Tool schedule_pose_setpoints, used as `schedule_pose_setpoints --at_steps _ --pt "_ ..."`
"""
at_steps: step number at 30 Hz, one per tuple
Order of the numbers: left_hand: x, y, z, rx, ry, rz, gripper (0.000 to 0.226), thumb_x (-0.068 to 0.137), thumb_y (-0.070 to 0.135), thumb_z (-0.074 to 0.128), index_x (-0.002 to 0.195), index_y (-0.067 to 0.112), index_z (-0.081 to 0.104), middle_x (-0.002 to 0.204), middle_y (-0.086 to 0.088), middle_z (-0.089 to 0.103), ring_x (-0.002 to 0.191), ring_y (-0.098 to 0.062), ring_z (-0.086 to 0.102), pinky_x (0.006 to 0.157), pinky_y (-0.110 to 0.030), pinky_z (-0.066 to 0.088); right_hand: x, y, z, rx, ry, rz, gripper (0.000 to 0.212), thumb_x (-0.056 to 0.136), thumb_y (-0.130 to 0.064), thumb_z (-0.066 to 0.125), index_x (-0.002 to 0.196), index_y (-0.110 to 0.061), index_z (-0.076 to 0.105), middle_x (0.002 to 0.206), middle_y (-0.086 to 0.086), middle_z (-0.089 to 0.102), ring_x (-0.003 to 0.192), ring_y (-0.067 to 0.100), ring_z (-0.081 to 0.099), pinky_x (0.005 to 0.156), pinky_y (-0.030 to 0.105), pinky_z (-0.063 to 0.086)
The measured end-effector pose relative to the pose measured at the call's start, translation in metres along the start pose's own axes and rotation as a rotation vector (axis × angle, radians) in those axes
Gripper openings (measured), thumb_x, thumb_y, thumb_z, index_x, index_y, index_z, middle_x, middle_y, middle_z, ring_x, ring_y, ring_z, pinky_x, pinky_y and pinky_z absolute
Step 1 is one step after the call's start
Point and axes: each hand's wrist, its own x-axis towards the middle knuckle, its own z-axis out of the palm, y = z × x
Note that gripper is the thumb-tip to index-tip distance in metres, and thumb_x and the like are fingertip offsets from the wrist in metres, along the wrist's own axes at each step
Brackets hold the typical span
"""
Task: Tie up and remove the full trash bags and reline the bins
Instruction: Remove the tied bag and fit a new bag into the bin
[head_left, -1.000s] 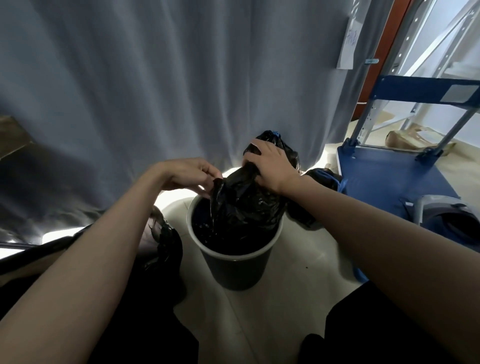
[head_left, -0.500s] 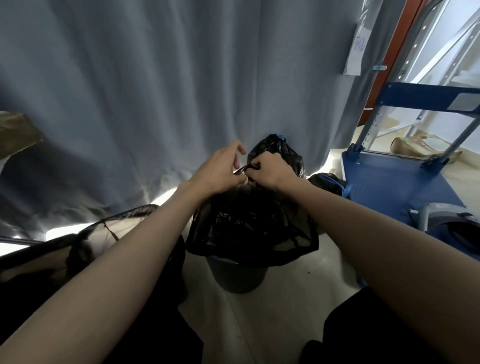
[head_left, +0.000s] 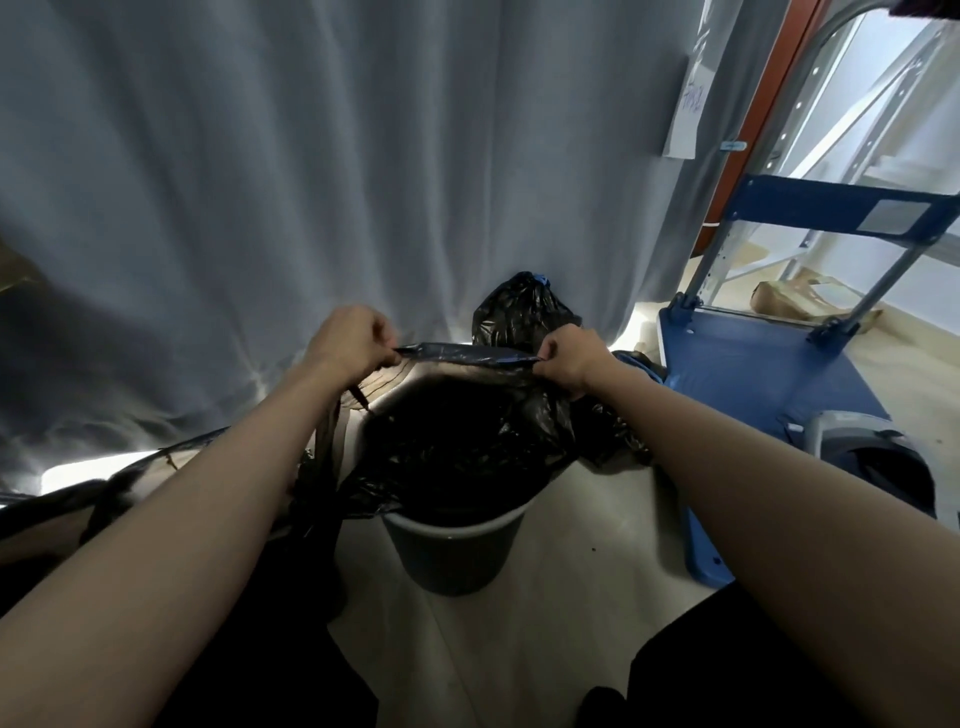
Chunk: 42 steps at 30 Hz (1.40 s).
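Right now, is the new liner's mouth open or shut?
Open: left hand and right hand pinch the liner rim apart above the bin.

Open floor (head_left: 587, 597) lies in front of the bin (head_left: 452, 551) and to its right. Behind it, a tied black bag (head_left: 519, 306) and grey curtain (head_left: 311, 182) block passage; a blue platform trolley (head_left: 769, 374) bounds the right, bagged rubbish (head_left: 104, 499) the left.

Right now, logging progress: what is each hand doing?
Left hand: pinches the black bag rim.
Right hand: pinches the same rim, opposite side.
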Motion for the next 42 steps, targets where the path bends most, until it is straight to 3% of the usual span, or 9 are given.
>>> schedule_pose_setpoints --at_steps 6,10,15,19,22,26,33,39,42 --pt "0.000 -0.015 0.022 0.007 -0.208 -0.070 0.022 0.068 0.013 0.084 0.060 0.021 0.066 0.066 -0.004 0.070 0.058 -0.019 0.065 0.058 -0.022 0.047 0.007 -0.005 0.017 -0.035 -0.257 0.120 0.014 0.095 -0.011 0.059 0.099 0.003 0.060 0.091 0.025 0.067 0.070 0.042 0.072 0.059 0.043 0.062" --pt "0.001 -0.017 0.036 0.024 -0.277 -0.058 0.023 0.068 0.017 0.085 0.064 0.024 0.064 0.078 -0.002 0.068 0.074 -0.022 0.066 0.072 -0.028 0.053 0.017 -0.012 0.037 -0.112 -0.363 0.105 0.026 0.090 -0.014 0.068 0.105 0.004 0.059 0.101 0.026 0.068 0.084 0.043 0.071 0.077 0.050 0.060" --pt "0.009 -0.030 0.044 -0.086 -0.125 -0.114 0.025 0.071 0.007 0.079 0.072 0.020 0.057 0.087 -0.013 0.067 0.071 -0.027 0.063 0.061 -0.027 0.046 0.040 -0.002 0.047 0.031 -0.074 0.067 0.031 0.082 -0.025 0.075 0.102 -0.007 0.059 0.108 0.015 0.062 0.096 0.033 0.062 0.089 0.044 0.054" --pt "0.014 -0.032 0.053 -0.121 -0.055 -0.105 0.029 0.073 0.000 0.071 0.066 0.022 0.054 0.079 -0.008 0.065 0.073 -0.024 0.059 0.062 -0.025 0.038 0.051 0.002 0.048 0.173 0.049 0.039 0.027 0.085 -0.014 0.070 0.083 -0.018 0.043 0.097 0.012 0.058 0.087 0.029 0.056 0.077 0.036 0.048" --pt "0.018 -0.036 0.060 -0.129 -0.035 -0.136 0.023 0.076 0.003 0.068 0.066 0.024 0.065 0.081 -0.004 0.068 0.076 -0.020 0.061 0.068 -0.023 0.041 0.054 0.015 0.057 0.106 0.021 0.092 0.006 0.088 -0.010 0.055 0.084 -0.013 0.060 0.103 0.016 0.064 0.094 0.032 0.061 0.081 0.034 0.050" --pt "0.023 -0.038 0.064 -0.169 -0.001 -0.186 0.017 0.079 0.008 0.070 0.071 0.023 0.072 0.077 0.001 0.067 0.079 -0.017 0.063 0.073 -0.023 0.044 0.067 0.030 0.071 0.149 0.019 0.175 0.022 0.088 -0.008 0.050 0.093 -0.005 0.071 0.103 0.016 0.067 0.095 0.031 0.064 0.084 0.036 0.054" --pt "0.028 -0.044 0.069 -0.119 -0.157 -0.270 0.013 0.080 0.011 0.068 0.074 0.019 0.077 0.081 -0.005 0.073 0.082 -0.021 0.067 0.071 -0.025 0.049 0.084 0.032 0.084 0.097 -0.069 0.195 0.022 0.086 -0.012 0.053 0.100 -0.008 0.070 0.106 0.013 0.065 0.098 0.029 0.061 0.097 0.040 0.051" --pt "0.030 -0.056 0.070 -0.024 -0.277 -0.293 0.032 0.081 0.009 0.051 0.104 0.009 0.074 0.108 -0.012 0.071 0.098 -0.027 0.065 0.086 -0.033 0.053 0.085 0.032 0.086 -0.034 -0.189 0.184 0.032 0.090 -0.019 0.053 0.115 -0.005 0.066 0.119 0.015 0.063 0.113 0.035 0.058 0.102 0.039 0.047" --pt "0.019 -0.047 0.058 -0.025 -0.251 -0.263 0.024 0.085 0.005 0.056 0.101 0.008 0.074 0.103 -0.006 0.068 0.100 -0.027 0.064 0.078 -0.027 0.049 0.082 0.032 0.081 -0.051 -0.267 0.158 0.025 0.091 -0.014 0.050 0.105 0.000 0.066 0.108 0.015 0.063 0.111 0.034 0.060 0.097 0.036 0.049"
